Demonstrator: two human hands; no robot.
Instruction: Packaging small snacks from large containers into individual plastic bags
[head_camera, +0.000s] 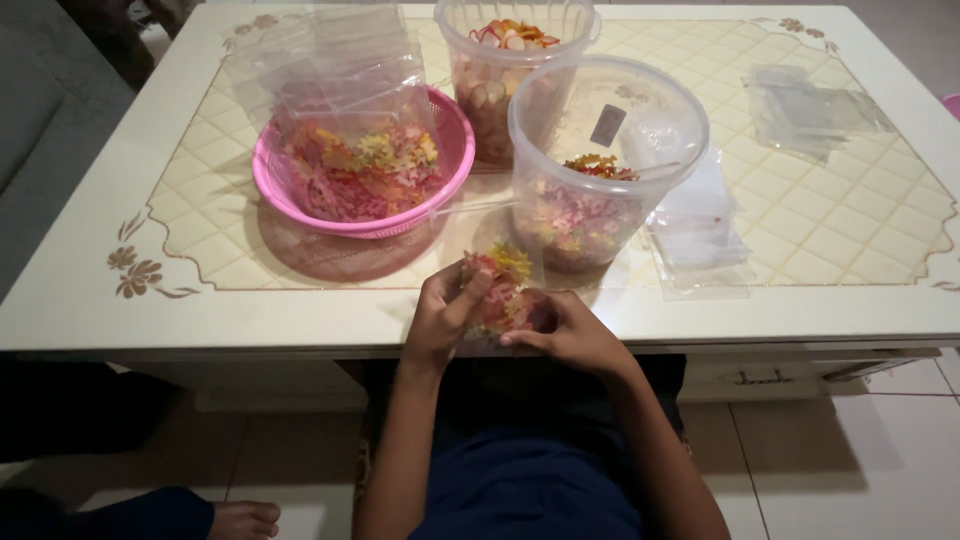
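Both my hands hold one small clear plastic bag (500, 285) filled with multicoloured crackers, just above the near edge of the white table (120, 300). My left hand (445, 310) grips the bag's left side with its fingers curled over it. My right hand (570, 330) pinches the bag's lower right side. Just beyond the bag stands a clear round tub (605, 160) partly filled with the same crackers. A pink basket (365, 165) to the left holds filled clear bags of crackers.
A second clear tub (515, 60) with sliced chips stands at the back. Stacks of empty clear bags lie at the right (700, 230) and far right (810, 110). Another person's foot (245, 520) shows on the tiled floor at lower left.
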